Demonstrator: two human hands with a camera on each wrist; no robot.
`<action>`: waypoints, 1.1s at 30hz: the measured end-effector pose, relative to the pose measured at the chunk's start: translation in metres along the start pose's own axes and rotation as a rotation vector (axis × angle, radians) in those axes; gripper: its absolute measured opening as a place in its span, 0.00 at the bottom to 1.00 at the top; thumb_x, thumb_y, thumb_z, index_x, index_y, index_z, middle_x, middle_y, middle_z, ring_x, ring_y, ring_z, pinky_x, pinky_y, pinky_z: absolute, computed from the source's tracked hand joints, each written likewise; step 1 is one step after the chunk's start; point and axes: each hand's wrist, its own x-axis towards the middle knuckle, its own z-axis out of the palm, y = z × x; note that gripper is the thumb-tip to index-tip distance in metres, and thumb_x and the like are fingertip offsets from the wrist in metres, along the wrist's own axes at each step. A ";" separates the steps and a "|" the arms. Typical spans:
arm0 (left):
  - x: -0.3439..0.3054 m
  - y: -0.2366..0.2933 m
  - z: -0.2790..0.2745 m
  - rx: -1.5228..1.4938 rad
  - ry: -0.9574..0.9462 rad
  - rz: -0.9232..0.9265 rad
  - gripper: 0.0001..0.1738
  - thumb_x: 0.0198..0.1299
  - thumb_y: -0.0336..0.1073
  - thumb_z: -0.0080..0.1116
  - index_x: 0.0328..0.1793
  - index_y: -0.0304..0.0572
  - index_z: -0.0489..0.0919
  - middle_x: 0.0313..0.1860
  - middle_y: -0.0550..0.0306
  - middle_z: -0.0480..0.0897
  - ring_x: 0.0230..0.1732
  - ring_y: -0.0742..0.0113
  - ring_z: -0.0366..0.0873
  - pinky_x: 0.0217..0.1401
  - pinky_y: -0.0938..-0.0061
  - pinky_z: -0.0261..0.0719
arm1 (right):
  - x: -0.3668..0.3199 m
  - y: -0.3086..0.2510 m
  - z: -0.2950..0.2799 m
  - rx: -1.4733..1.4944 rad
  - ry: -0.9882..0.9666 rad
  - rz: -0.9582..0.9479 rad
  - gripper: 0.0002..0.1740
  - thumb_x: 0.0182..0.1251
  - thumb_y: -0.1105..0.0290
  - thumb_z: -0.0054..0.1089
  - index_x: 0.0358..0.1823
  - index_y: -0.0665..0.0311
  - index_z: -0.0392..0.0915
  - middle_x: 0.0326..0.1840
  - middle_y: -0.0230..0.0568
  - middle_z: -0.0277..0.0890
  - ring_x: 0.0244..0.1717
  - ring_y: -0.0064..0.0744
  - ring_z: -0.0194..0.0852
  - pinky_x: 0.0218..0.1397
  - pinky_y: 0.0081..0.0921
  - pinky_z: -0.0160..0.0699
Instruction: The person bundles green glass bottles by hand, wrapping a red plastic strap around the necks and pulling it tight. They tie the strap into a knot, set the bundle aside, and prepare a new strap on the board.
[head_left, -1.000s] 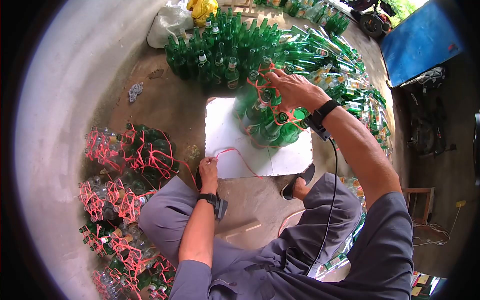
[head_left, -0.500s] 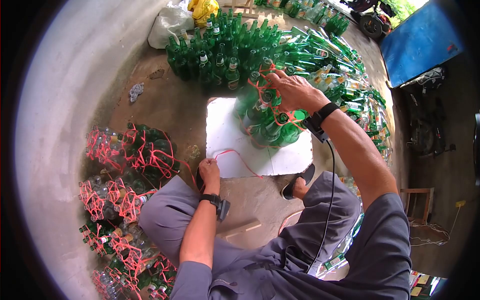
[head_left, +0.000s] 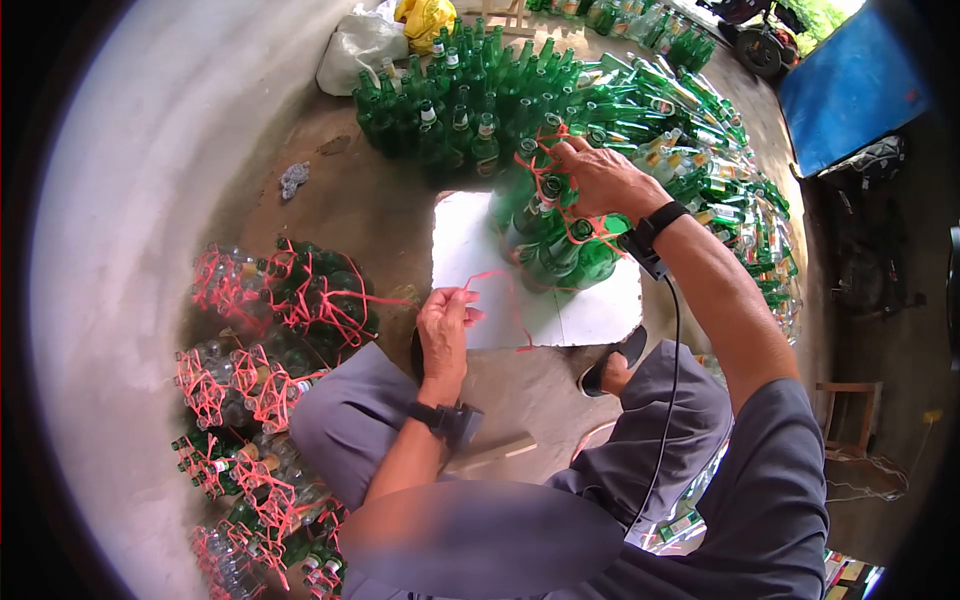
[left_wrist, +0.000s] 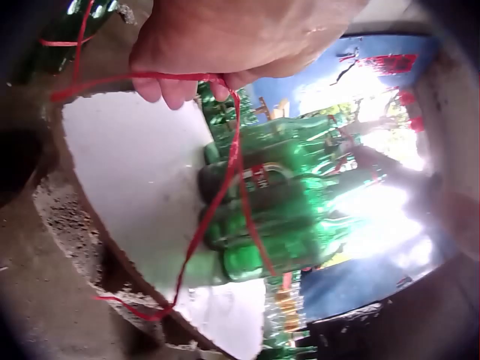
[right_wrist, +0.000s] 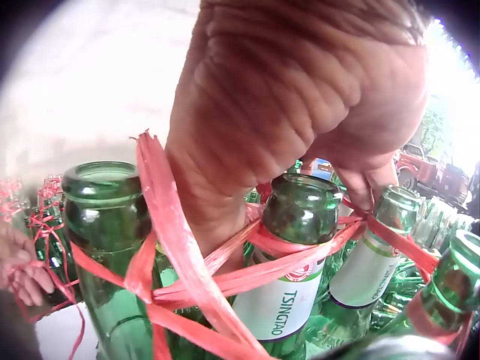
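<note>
Green beer bottles [head_left: 555,258] stand in a bundle on a white board [head_left: 470,240], red plastic string wound around their necks. My right hand [head_left: 612,182] reaches over the bundle from above. In the right wrist view, its thumb and fingers go down among the necks and grip the red string [right_wrist: 247,279] there, beside a bottle labelled TSINGTAO [right_wrist: 270,306]. Over the board's near left corner, my left hand [head_left: 443,325] pinches a length of red string [left_wrist: 180,77]. From it, a loose tail hangs across the board in the left wrist view.
Tied bottle bundles [head_left: 325,300] fill the floor at left. Upright green bottles [head_left: 470,95] stand behind the board, and a heap of lying bottles [head_left: 720,165] curves round at right. A white sack [head_left: 360,52] and a blue panel [head_left: 850,90] stand farther back.
My left hand has risen from beside the board's near corner and turned, drawing the string up with it. My right hand stays at the bottle necks. The head view has shifted slightly.
</note>
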 end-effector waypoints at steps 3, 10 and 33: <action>-0.009 0.044 -0.001 -0.093 -0.067 -0.011 0.09 0.72 0.36 0.57 0.46 0.37 0.80 0.36 0.55 0.85 0.24 0.74 0.78 0.32 0.77 0.75 | 0.001 -0.003 -0.001 -0.029 -0.018 0.037 0.42 0.47 0.62 0.78 0.65 0.61 0.67 0.64 0.53 0.71 0.58 0.59 0.79 0.57 0.48 0.81; -0.021 0.145 -0.038 -0.298 -0.209 0.128 0.09 0.76 0.36 0.54 0.46 0.38 0.78 0.29 0.57 0.82 0.19 0.77 0.68 0.22 0.82 0.67 | 0.002 -0.001 0.005 -0.053 -0.014 0.069 0.48 0.41 0.66 0.83 0.67 0.57 0.65 0.64 0.46 0.69 0.53 0.54 0.80 0.53 0.46 0.81; -0.001 0.126 -0.044 -0.549 -0.210 -0.102 0.05 0.72 0.33 0.58 0.45 0.39 0.79 0.29 0.57 0.82 0.21 0.75 0.72 0.24 0.81 0.70 | 0.000 -0.017 -0.008 -0.020 -0.050 0.092 0.45 0.41 0.71 0.79 0.65 0.61 0.66 0.68 0.47 0.68 0.59 0.60 0.76 0.59 0.49 0.79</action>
